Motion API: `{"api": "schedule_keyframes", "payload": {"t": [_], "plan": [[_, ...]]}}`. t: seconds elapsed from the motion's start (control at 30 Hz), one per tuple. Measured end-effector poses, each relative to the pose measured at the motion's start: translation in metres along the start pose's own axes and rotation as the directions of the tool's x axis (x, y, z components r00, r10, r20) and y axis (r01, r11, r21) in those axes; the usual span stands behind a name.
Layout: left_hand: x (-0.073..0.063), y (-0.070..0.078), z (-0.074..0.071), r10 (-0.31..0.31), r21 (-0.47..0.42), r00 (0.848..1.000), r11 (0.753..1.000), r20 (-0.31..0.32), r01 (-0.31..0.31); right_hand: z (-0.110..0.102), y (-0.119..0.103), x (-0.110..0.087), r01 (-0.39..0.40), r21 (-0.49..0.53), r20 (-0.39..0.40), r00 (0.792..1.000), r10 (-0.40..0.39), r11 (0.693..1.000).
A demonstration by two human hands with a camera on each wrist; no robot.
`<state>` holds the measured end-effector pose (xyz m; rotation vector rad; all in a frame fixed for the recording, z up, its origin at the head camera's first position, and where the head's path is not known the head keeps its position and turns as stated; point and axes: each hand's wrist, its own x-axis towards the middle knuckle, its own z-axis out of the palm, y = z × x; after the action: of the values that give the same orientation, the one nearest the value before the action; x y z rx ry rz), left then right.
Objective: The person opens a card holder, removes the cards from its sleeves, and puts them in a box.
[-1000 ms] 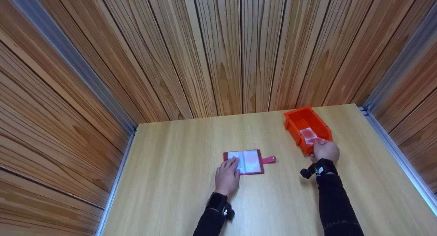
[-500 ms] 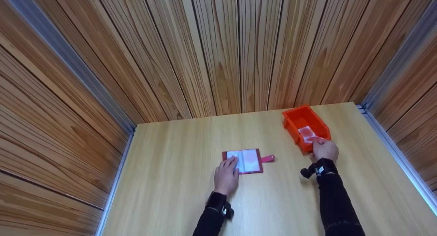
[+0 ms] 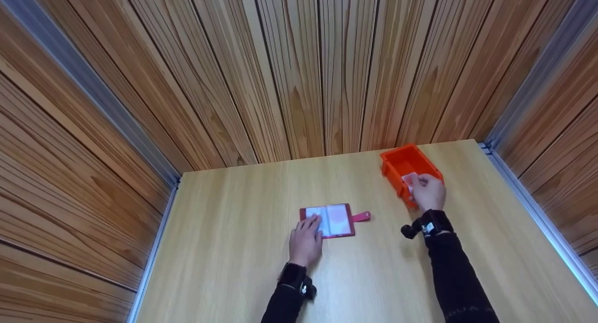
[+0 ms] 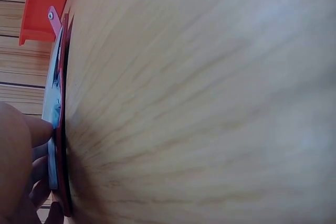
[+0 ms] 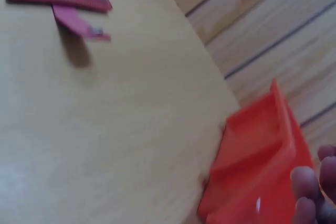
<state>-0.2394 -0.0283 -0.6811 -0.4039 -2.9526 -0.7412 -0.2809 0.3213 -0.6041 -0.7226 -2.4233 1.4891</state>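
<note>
An open red-covered booklet (image 3: pixel 339 220) is part-hidden by the left hand (image 3: pixel 305 242), fingers extended; an orange plastic bin (image 3: pixel 394 177) by the right hand (image 3: pixel 429 193), grip unclear

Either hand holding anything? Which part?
Left hand rests on the open booklet; no grip visible. Right hand is at a card in the orange bin; pinch unclear.

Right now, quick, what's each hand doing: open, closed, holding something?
Left hand: open, resting on the open red booklet.
Right hand: curled at a card in the orange bin; whether it grips the card cannot be told.
</note>
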Motion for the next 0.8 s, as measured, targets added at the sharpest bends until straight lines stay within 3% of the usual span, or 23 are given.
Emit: {"api": "schedule_keyframes", "payload": {"t": [0.1, 0.23, 0.33, 0.5, 0.57, 0.7, 0.8], "plan": [[0.0, -0.002, -0.001, -0.011, -0.003, 1.0, 1.0, 0.009, 0.011, 0.019, -0.011, -0.006, 0.139, -0.032, 0.057, 0.989, -0.137, 0.99], [0.0, -0.004, -0.001, -0.02, -0.011, 1.0, 1.0, 0.012, 0.02, 0.048, -0.02, -0.02, 0.279, -0.048, 0.199, 0.944, -0.265, 0.959], [0.001, -0.005, -0.001, -0.01, -0.016, 1.0, 1.0, 0.002, 0.01, 0.071, -0.023, -0.033, 0.32, -0.072, 0.336, 0.899, -0.28, 0.945], [0.002, -0.005, -0.002, 0.013, 0.005, 1.0, 1.0, -0.009, -0.013, 0.1, -0.02, -0.053, 0.428, -0.201, 0.558, 0.79, -0.256, 0.881], [0.002, -0.004, -0.002, 0.008, 0.001, 1.0, 1.0, 0.004, -0.008, 0.108, -0.017, -0.058, 0.446, -0.244, 0.614, 0.758, -0.219, 0.861], [0.002, -0.002, -0.002, -0.025, -0.033, 0.999, 0.999, 0.044, 0.027, 0.118, -0.009, -0.063, 0.446, -0.313, 0.652, 0.743, -0.152, 0.838], [0.002, 0.0, -0.002, -0.034, -0.041, 0.998, 0.999, 0.057, 0.036, 0.12, -0.003, -0.063, 0.482, -0.338, 0.657, 0.736, -0.163, 0.808]]}}
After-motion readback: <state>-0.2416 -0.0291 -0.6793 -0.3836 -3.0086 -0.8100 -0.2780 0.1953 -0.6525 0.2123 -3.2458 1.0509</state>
